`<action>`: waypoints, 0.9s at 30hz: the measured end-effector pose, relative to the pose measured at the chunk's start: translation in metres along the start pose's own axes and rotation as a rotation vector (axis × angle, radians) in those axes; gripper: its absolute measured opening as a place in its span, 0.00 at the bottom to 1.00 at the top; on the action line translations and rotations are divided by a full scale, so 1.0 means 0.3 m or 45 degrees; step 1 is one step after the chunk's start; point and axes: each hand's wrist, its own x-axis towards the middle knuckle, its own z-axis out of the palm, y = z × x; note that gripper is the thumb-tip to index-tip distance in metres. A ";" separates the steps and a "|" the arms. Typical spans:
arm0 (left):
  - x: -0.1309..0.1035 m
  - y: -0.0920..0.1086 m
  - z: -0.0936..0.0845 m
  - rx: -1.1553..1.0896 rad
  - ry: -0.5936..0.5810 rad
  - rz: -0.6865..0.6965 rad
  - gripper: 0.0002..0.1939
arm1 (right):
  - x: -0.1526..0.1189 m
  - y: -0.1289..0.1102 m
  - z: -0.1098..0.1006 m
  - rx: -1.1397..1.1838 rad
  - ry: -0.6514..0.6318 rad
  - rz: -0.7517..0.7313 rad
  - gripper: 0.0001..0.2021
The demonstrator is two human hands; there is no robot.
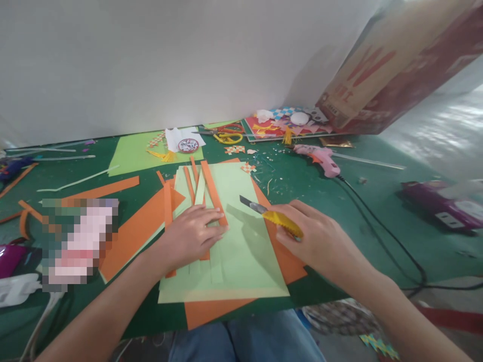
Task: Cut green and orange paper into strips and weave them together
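Several strips (212, 188) loose, most of the green sheet (249, 251) whole.
Near the bench's (309, 186) front edge, the left hand (196, 231) rests flat on strips over the sheet; apart from it, the right hand (309, 234) grips a knife (277, 218). Cuts beneath the left hand are hard to judge.

Paper strips (214, 190), sheets (245, 261), scissors (219, 137) and a glue gun (320, 159) on the worktop (302, 188) mark a craft workshop.
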 end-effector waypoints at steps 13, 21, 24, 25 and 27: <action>0.003 -0.008 0.000 -0.095 -0.011 -0.040 0.14 | -0.080 -0.036 -0.011 0.027 -0.154 -0.253 0.15; 0.003 -0.010 0.009 -0.115 0.031 -0.028 0.14 | -0.078 -0.050 -0.003 0.011 -0.147 -0.285 0.16; 0.002 -0.011 0.012 -0.116 0.033 -0.032 0.15 | -0.076 -0.049 0.001 0.010 -0.130 -0.289 0.16; 0.001 -0.011 0.012 -0.114 0.031 -0.033 0.15 | -0.076 -0.048 0.001 0.008 -0.121 -0.290 0.16; 0.001 -0.012 0.013 -0.113 0.034 -0.031 0.15 | -0.077 -0.049 0.002 0.005 -0.106 -0.295 0.16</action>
